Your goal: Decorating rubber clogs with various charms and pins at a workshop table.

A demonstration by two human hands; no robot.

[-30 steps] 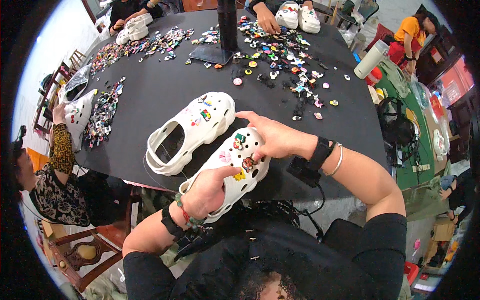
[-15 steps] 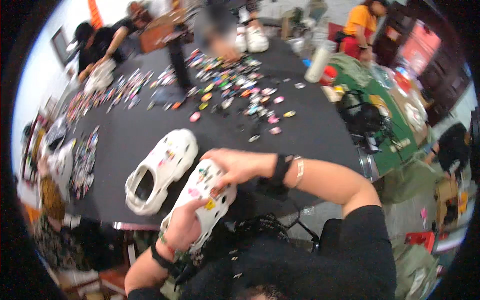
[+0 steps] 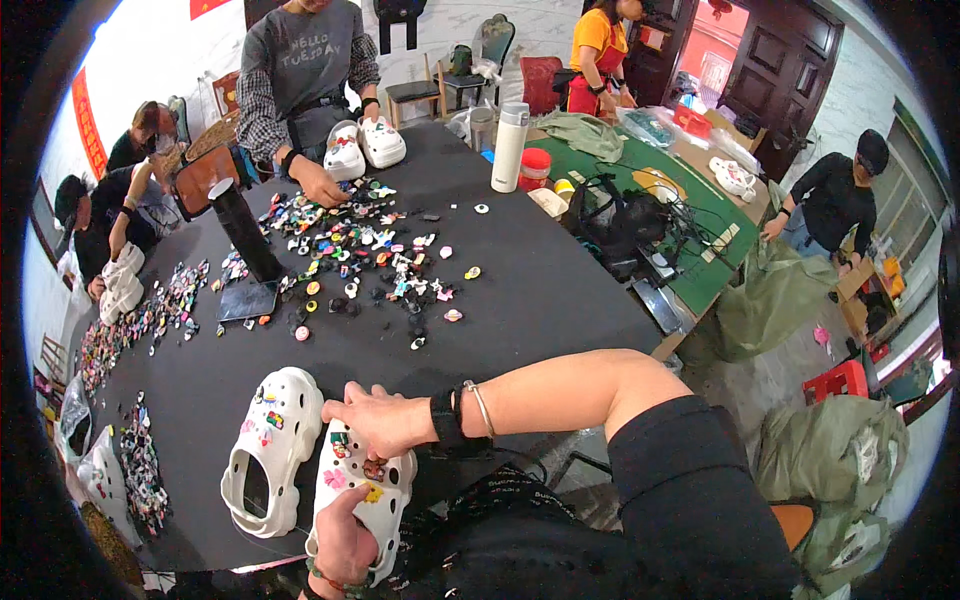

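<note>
A white clog (image 3: 392,492) is held between my two hands near the table's front edge. On its top sit several charms: a pink flower (image 3: 333,479), a yellow charm (image 3: 374,494), a brown bear-like charm (image 3: 375,469) and a green one partly under my fingers. My right hand (image 3: 380,420) bends over the toe end, fingers gripping it. Toward the heel, my left hand (image 3: 345,540) grips the side, its thumb on top. Just left, a second white clog (image 3: 296,440) with small colourful charms lies on the table, touched by neither hand.
Loose charms (image 3: 330,250) spread across the black table (image 3: 520,290), around a black bottle (image 3: 245,230) and dark flat slab (image 3: 248,303). More piles lie left. A white bottle (image 3: 510,147) stands far right. Across the table, a person (image 3: 310,90) handles white clogs; others work around the room.
My view has tilted up, showing more of the room and shifting the table lower. Both hands keep hold of the same clog. The person opposite now has a hand at the charm pile.
</note>
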